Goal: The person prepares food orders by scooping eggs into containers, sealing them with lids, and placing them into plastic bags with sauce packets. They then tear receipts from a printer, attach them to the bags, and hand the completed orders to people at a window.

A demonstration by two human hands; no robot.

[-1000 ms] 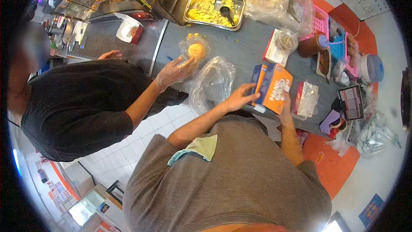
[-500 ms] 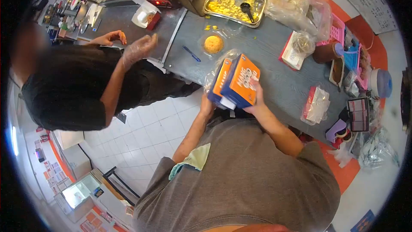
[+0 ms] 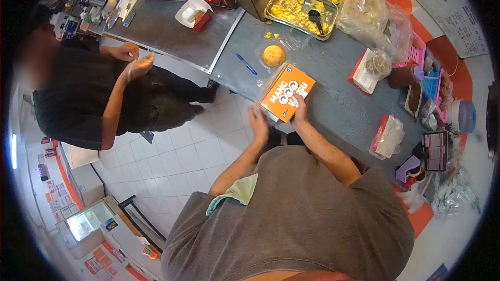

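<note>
An orange box with white lettering (image 3: 283, 86) is held over the table's near edge, its printed face turned up. My right hand (image 3: 300, 111) grips its lower right side, fingers over the edge. On the lower left, my left hand (image 3: 258, 123) is closed around the box's side, with its fingers partly hidden. Clear plastic shows along the box's left edge. Just beyond the box, a round yellow portion of food (image 3: 273, 55) sits in a clear plastic container. A blue pen (image 3: 246, 64) lies to its left.
Metal trays of yellow food (image 3: 291, 8), one with a black scoop (image 3: 315, 21), stand at the back. Plastic bags (image 3: 362, 13), a red-and-white box (image 3: 364, 75) and a wrapped packet (image 3: 387, 136) are on the right. A co-worker (image 3: 78, 88) stands at left by an open food box (image 3: 195, 13).
The box has turned so its orange face points up; the blue sides and second box seen before are now hidden. The co-worker's hands have moved left and closer together.
</note>
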